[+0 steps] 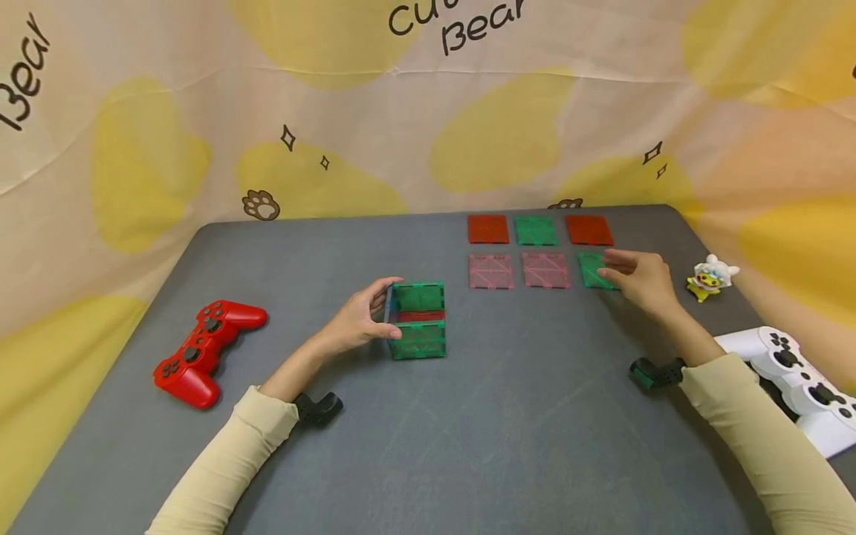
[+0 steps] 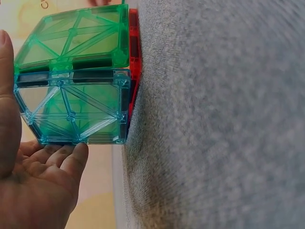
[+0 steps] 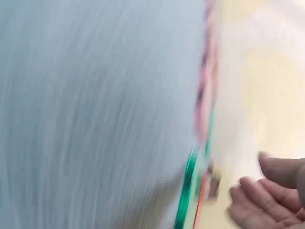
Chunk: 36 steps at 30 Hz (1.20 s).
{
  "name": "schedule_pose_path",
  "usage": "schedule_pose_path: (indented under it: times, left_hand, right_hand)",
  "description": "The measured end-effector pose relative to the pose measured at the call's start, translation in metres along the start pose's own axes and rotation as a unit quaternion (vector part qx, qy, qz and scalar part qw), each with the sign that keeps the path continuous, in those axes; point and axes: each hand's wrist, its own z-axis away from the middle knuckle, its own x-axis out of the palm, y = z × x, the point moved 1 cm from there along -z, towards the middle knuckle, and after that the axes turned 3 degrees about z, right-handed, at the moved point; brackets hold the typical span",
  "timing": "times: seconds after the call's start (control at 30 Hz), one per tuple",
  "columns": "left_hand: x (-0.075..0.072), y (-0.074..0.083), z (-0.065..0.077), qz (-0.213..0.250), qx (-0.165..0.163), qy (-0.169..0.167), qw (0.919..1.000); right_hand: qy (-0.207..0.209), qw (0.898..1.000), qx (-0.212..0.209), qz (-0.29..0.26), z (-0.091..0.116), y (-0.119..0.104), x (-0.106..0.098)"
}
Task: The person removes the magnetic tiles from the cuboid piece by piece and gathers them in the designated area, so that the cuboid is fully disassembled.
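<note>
An open-topped box of see-through magnetic tiles (image 1: 420, 343) stands mid-table, with green near and far walls, a blue left wall (image 2: 71, 114) and a red base (image 2: 134, 43). My left hand (image 1: 354, 321) grips it from the left, thumb at the near green wall and fingers at the far one. To the right, my right hand (image 1: 643, 281) reaches over a loose green tile (image 1: 591, 270), its fingertips overlapping that tile's right side in the head view. In the right wrist view, nothing shows between the thumb and relaxed fingers (image 3: 262, 200).
Two pink tiles (image 1: 491, 271) lie left of the loose green one. Behind them is a row with two red tiles (image 1: 488, 229) and a green tile (image 1: 536, 231). A red game controller (image 1: 209, 353), a small figurine (image 1: 712, 278) and a white controller (image 1: 796, 379) flank my arms.
</note>
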Motion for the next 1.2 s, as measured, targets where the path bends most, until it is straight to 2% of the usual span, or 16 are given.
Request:
schedule_pose_path:
  times: [0.03,0.1,0.17,0.23,0.4,0.53,0.63,0.73,0.93,1.13,1.2]
  left_hand:
    - [-0.001,0.000,0.000,-0.003,0.001,0.000,1.0000]
    - [-0.002,0.002,-0.001,-0.010,0.002,-0.002,1.0000]
    - [-0.004,0.003,-0.001,-0.013,0.004,-0.009,0.9999]
    - [-0.007,0.003,-0.001,-0.014,0.006,-0.021,0.9997]
    - [-0.015,0.003,-0.001,0.006,0.009,-0.062,0.9980]
    - [-0.022,0.002,-0.002,0.029,0.013,-0.085,0.9958]
    - [-0.026,0.003,-0.002,0.047,0.010,-0.091,0.9947]
    - [-0.028,0.005,-0.002,0.054,0.002,-0.087,0.9947]
    - [-0.030,0.007,-0.002,0.053,0.000,-0.083,0.9951]
    - [-0.027,0.004,0.002,0.064,0.005,-0.094,0.9935]
    - [-0.023,0.002,0.004,0.065,0.005,-0.100,0.9928]
  right_hand:
    - [-0.019,0.999,0.004,-0.046,0.001,-0.008,0.004]
    - [-0.055,0.990,0.009,-0.133,0.002,-0.026,0.014]
    - [-0.090,0.973,0.007,-0.213,0.003,-0.045,0.027]
    - [-0.124,0.957,-0.005,-0.260,0.006,-0.063,0.042]
    - [-0.219,0.918,-0.034,-0.329,0.019,-0.105,0.080]
    - [-0.284,0.883,-0.049,-0.371,0.028,-0.128,0.101]
    - [-0.311,0.868,-0.054,-0.384,0.031,-0.140,0.112]
    - [-0.328,0.866,-0.059,-0.373,0.032,-0.146,0.120]
    - [-0.341,0.885,-0.054,-0.312,0.034,-0.153,0.133]
    - [-0.362,0.881,-0.077,-0.296,0.044,-0.153,0.144]
    - [-0.366,0.882,-0.078,-0.286,0.049,-0.151,0.145]
